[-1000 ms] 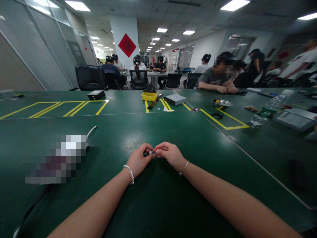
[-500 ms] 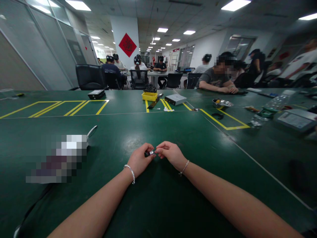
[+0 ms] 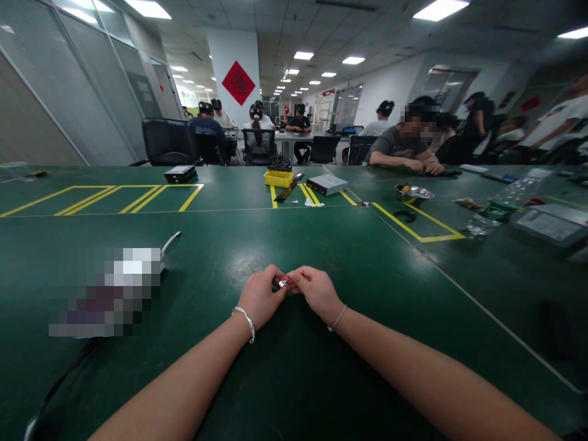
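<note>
My left hand (image 3: 262, 295) is closed in a pinch around a small, shiny silver-and-white piece (image 3: 282, 283) with an orange-red part, too small to name for certain. From the other side, my right hand (image 3: 316, 290) brings its thumb and fingertips together at the orange-red end of the piece. Both hands meet just above the green table (image 3: 294, 239), and the fingers cover much of what they hold. A bracelet circles each wrist.
To the left lies a pixelated item (image 3: 113, 297) with a strap. Farther back are a yellow tray (image 3: 278, 179), a grey metal box (image 3: 326, 184) and a black drive-like box (image 3: 180, 174). A plastic bottle (image 3: 505, 202) lies at right. A person (image 3: 404, 144) leans on the far edge.
My right hand's fingers have closed in nearer to the left hand. An orange-red part now shows at the small piece, where a dark and silver end showed before.
</note>
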Motion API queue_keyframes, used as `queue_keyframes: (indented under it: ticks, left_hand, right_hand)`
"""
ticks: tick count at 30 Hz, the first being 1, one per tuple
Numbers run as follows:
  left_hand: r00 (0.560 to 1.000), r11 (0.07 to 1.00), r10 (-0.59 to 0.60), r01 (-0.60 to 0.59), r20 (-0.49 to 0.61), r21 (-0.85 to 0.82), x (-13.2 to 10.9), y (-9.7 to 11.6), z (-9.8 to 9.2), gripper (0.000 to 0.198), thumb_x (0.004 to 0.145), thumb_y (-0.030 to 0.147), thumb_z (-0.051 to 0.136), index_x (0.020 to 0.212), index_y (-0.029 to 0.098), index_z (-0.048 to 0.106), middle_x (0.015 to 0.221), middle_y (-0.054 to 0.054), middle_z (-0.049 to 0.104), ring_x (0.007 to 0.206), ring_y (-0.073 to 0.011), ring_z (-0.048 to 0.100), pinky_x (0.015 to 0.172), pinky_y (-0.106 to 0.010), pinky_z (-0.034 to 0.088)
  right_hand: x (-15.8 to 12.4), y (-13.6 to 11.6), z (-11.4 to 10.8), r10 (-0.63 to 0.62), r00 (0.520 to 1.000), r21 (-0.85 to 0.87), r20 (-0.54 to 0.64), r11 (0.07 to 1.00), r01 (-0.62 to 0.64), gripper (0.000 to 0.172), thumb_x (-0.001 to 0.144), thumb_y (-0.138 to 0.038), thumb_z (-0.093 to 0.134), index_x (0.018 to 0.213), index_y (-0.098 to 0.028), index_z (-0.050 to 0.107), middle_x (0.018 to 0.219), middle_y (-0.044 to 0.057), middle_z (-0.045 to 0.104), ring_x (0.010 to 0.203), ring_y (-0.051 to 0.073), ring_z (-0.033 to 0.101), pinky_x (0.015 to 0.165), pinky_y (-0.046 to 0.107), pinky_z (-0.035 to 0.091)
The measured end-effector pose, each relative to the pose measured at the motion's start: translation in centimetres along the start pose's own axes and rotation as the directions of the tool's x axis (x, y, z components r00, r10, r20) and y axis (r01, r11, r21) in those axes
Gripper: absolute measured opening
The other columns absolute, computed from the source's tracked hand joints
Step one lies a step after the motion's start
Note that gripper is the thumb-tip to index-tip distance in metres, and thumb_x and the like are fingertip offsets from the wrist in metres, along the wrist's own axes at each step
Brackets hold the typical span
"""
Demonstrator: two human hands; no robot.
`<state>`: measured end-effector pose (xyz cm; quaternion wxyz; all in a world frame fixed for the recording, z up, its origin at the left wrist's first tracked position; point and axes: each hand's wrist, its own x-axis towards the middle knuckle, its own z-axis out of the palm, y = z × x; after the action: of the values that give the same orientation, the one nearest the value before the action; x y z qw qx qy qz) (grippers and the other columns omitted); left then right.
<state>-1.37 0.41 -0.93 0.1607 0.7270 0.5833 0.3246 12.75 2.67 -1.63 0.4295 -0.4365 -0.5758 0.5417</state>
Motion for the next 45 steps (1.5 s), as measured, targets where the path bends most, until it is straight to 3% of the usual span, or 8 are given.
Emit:
queue_keyframes:
  ticks: [6,19,24,29,34,37,40,45]
  left_hand:
    - [1.000,1.000,0.007,-0.007,-0.025,-0.012,0.1,-0.3,0.0,0.007,0.073,0.027,0.054,0.073,0.020,0.051,0.069,0.001,0.060,0.065,-0.0142,0.056,0.058,-0.024,0.039]
    - [0.998,0.999,-0.035,0.034,-0.049,-0.013,0.0,0.1,-0.3,0.011,0.072,0.030,0.056,0.070,0.020,0.053,0.067,0.000,0.060,0.063,-0.0147,0.055,0.059,-0.026,0.039]
    - [0.998,0.999,-0.044,0.044,-0.046,0.010,0.0,-0.1,-0.3,0.011,0.073,0.030,0.054,0.070,0.019,0.052,0.066,0.000,0.060,0.063,-0.0147,0.055,0.059,-0.026,0.039]
    - [0.999,0.999,-0.020,0.022,-0.034,0.039,0.1,-0.1,-0.2,0.006,0.072,0.025,0.053,0.072,0.019,0.051,0.068,0.000,0.059,0.066,-0.0152,0.055,0.061,-0.026,0.039]
    - [0.999,0.999,0.043,-0.043,0.017,0.028,0.0,0.2,-0.1,0.007,0.069,0.022,0.056,0.073,0.019,0.051,0.071,0.000,0.060,0.070,-0.0163,0.055,0.068,-0.029,0.041]
    - [0.996,0.998,0.059,-0.058,0.069,-0.017,0.0,0.0,0.0,0.019,0.068,0.025,0.060,0.085,0.020,0.051,0.079,-0.001,0.061,0.077,-0.0178,0.056,0.075,-0.032,0.041]
    - [0.991,0.997,0.067,-0.072,0.112,0.042,0.0,-0.5,0.1,0.023,0.071,0.028,0.057,0.093,0.020,0.052,0.089,-0.003,0.061,0.088,-0.0207,0.054,0.081,-0.036,0.039]
    - [0.974,0.973,0.150,-0.176,0.167,0.151,-0.2,-0.8,0.2,0.021,0.073,0.027,0.054,0.093,0.021,0.053,0.098,-0.006,0.057,0.095,-0.0225,0.050,0.085,-0.038,0.036]
  right_hand:
    - [-0.4,0.0,0.2,0.023,0.999,-0.008,0.024,1.000,-0.023,0.044,0.073,-0.050,0.049,0.084,-0.011,0.066,0.079,0.009,0.064,0.074,0.017,0.060,0.064,0.030,0.049]
    - [-0.4,0.2,0.1,0.000,1.000,-0.117,0.022,0.993,0.002,0.042,0.073,-0.050,0.048,0.072,-0.012,0.068,0.064,0.007,0.063,0.071,0.019,0.060,0.062,0.030,0.047]
    - [-0.8,0.1,-0.1,-0.085,0.996,-0.257,0.022,0.962,0.088,0.037,0.074,-0.047,0.048,0.066,-0.016,0.068,0.058,0.003,0.062,0.066,0.017,0.059,0.060,0.028,0.045]
    - [-1.0,-0.4,0.0,-0.133,0.989,-0.290,0.066,0.946,0.147,0.025,0.074,-0.038,0.051,0.078,-0.018,0.067,0.077,0.003,0.066,0.072,0.016,0.059,0.066,0.028,0.045]
    - [-0.3,-0.8,0.1,-0.104,0.995,-0.323,0.010,0.941,0.101,0.011,0.067,-0.028,0.060,0.071,-0.017,0.061,0.071,0.002,0.065,0.067,0.014,0.059,0.063,0.025,0.045]
    - [1.1,-1.3,-2.0,-0.120,0.990,-0.438,-0.070,0.896,0.078,0.009,0.070,-0.027,0.055,0.071,-0.018,0.060,0.072,0.002,0.065,0.067,0.014,0.059,0.063,0.025,0.045]
    - [2.6,-2.2,-6.8,-0.152,0.956,-0.573,-0.250,0.819,-0.019,0.013,0.072,-0.029,0.052,0.073,-0.019,0.060,0.075,0.005,0.064,0.070,0.017,0.057,0.065,0.029,0.042]
    - [2.6,-3.0,-17.7,-0.201,0.803,-0.775,-0.562,0.468,-0.425,0.022,0.073,-0.029,0.047,0.080,-0.016,0.063,0.081,0.014,0.062,0.077,0.024,0.055,0.065,0.036,0.037]
